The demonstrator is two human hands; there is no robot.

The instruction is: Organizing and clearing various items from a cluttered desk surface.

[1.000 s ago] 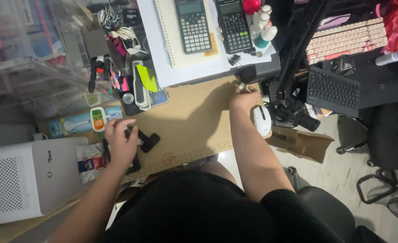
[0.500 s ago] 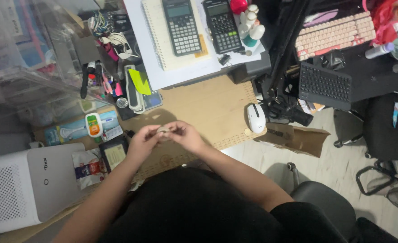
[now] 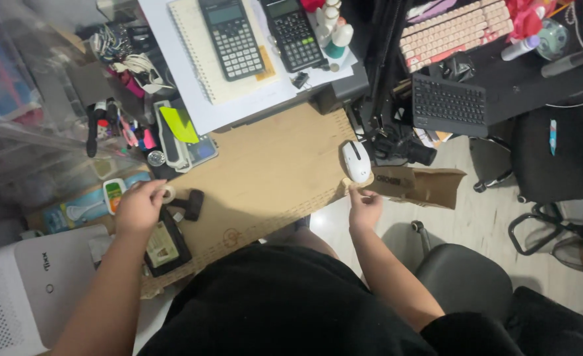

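Left hand [image 3: 138, 206] curled around a small tape roll [image 3: 167, 193] at its fingertips, black clip [image 3: 193, 204] just right of it. Right hand [image 3: 365, 206] pinches the cardboard sheet [image 3: 272, 171] edge; white mouse [image 3: 356, 160] just above it on the surface.

We wear a plain black short-sleeved top of soft, matte cloth, which fills the lower middle of the head view with no print or pattern showing. Its sleeves end above our elbows, so both forearms are bare down to the left hand [image 3: 138, 207] and the right hand [image 3: 365, 207]. We see no watch, ring, bracelet or glove at either wrist or on the fingers.
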